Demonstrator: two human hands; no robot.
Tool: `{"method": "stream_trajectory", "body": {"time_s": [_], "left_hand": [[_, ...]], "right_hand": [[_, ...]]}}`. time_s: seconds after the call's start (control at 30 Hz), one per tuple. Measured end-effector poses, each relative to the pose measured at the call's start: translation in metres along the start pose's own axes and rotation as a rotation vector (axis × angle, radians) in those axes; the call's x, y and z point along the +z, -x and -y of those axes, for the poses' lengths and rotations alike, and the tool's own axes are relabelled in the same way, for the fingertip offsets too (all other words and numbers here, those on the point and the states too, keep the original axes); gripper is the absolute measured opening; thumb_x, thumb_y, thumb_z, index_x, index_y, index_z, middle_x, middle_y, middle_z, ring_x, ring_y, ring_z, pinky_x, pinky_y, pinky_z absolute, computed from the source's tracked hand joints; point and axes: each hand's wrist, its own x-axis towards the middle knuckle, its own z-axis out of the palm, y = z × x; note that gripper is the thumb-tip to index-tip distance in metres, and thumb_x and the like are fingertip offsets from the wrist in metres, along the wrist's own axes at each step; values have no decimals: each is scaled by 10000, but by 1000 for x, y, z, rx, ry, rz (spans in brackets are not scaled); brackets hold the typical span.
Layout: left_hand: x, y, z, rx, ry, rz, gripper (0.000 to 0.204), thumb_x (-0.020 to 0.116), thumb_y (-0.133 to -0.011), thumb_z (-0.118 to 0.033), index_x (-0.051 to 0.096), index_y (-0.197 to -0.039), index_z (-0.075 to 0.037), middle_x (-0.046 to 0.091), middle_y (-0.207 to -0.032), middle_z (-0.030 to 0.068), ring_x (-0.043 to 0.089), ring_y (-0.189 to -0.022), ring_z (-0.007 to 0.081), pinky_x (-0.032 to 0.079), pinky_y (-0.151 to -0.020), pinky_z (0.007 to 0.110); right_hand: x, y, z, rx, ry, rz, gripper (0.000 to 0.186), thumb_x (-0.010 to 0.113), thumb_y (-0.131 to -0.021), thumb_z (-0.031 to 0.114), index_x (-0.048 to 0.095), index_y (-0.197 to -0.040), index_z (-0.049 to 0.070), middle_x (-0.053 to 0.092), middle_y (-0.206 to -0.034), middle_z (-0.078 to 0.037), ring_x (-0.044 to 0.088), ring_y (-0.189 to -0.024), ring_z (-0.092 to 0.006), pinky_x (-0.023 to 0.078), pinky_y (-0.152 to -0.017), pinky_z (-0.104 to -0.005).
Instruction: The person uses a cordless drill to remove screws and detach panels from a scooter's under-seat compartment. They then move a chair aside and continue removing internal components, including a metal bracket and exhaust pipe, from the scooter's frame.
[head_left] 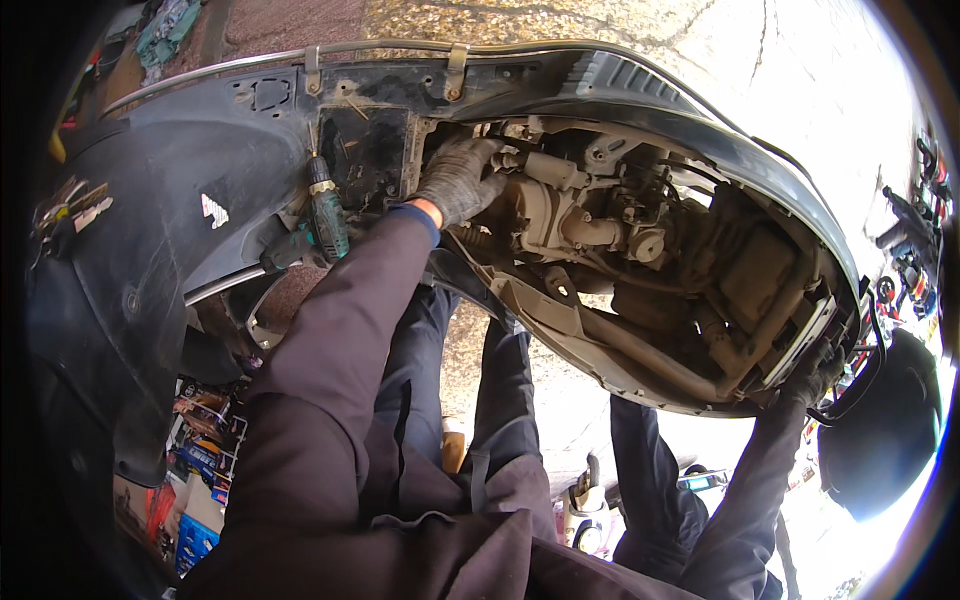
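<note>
A scooter lies with its black body shell (180, 190) opened and its dusty engine (590, 220) bare. My left hand (455, 180), in a grey work glove, reaches up the middle and curls its fingers over a beige part at the engine's left end. My right hand (812, 385), in a dark glove, grips the rear lower edge of the scooter frame (800, 340) at the right. A green power screwdriver (325, 215) rests against the shell just left of my left wrist, with no hand on it.
A chrome trim strip (400, 48) runs along the top of the shell. A bunch of keys (70, 205) hangs at far left. A black helmet (880, 430) sits at lower right. Coloured boxes (200, 470) lie on the ground at lower left. Trousered legs (505, 400) stand below the scooter.
</note>
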Motion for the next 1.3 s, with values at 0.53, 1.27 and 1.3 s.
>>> {"method": "stream_trajectory", "body": {"time_s": [0.53,1.27,1.3], "left_hand": [[15,-10,-53,-71,66,44,517,781,-689,-234,619,-1136,-30,612,-1111,191,596,-1037,355,480,-916,414],[-38,93,177,-1072,-214,-349,828,743,-731,-452,393,-1371,-60,498,-1307,237,490,-1222,381,409,-1012,455],[-37,93,182,-1044,-221,-273,847,744,-730,-453,383,-1375,-40,519,-1284,246,506,-1205,380,416,-1005,444]], "right_hand": [[8,7,11,-76,-56,-136,615,621,-871,503,516,-1256,35,537,-1168,-206,534,-1070,-324,424,-936,-424],[12,6,6,-37,-42,-168,629,623,-865,519,509,-1258,41,554,-1155,-174,557,-1057,-296,439,-925,-401],[13,6,4,-24,-42,-161,626,619,-870,514,506,-1262,39,551,-1164,-179,556,-1057,-298,437,-927,-404]]}}
